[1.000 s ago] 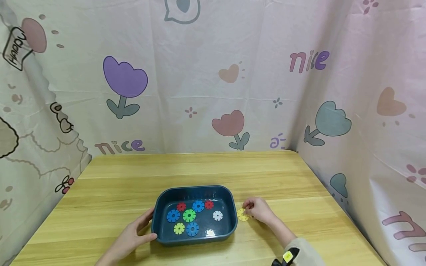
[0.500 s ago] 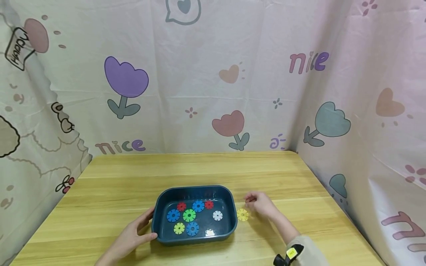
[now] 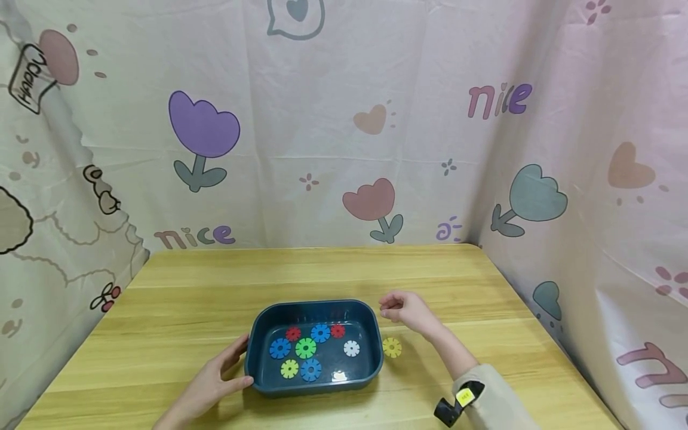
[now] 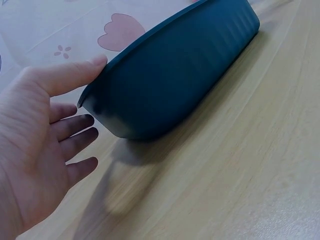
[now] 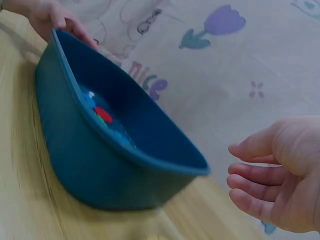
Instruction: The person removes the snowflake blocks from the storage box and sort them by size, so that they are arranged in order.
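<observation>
A dark blue plastic basin (image 3: pixel 314 390) stands on the wooden table. Inside it lie several notched, snowflake-like plastic discs: blue (image 3: pixel 275 349), red (image 3: pixel 288 334), green (image 3: pixel 306 342), yellow-green (image 3: pixel 285 369) and white (image 3: pixel 346 349). One yellow disc (image 3: pixel 392 341) lies on the tabletop just outside the basin's right wall. My left hand (image 3: pixel 212 379) rests against the basin's left end, thumb (image 4: pixel 82 75) at the rim and the other fingers spread. My right hand (image 3: pixel 411 312), fingers loosely bent and holding nothing, hovers beyond the yellow disc, near the basin's far right corner.
Light wood tabletop (image 3: pixel 215 280) extends around the basin. A pale printed curtain (image 3: pixel 301 119) with flowers and lettering hangs behind the table and along both sides. A black strap with a small device (image 3: pixel 455 406) sits on the right wrist.
My right hand has come off the yellow disc and moved away from me, then left toward the basin's far corner. The disc stays on the table. The left hand and basin keep their places.
</observation>
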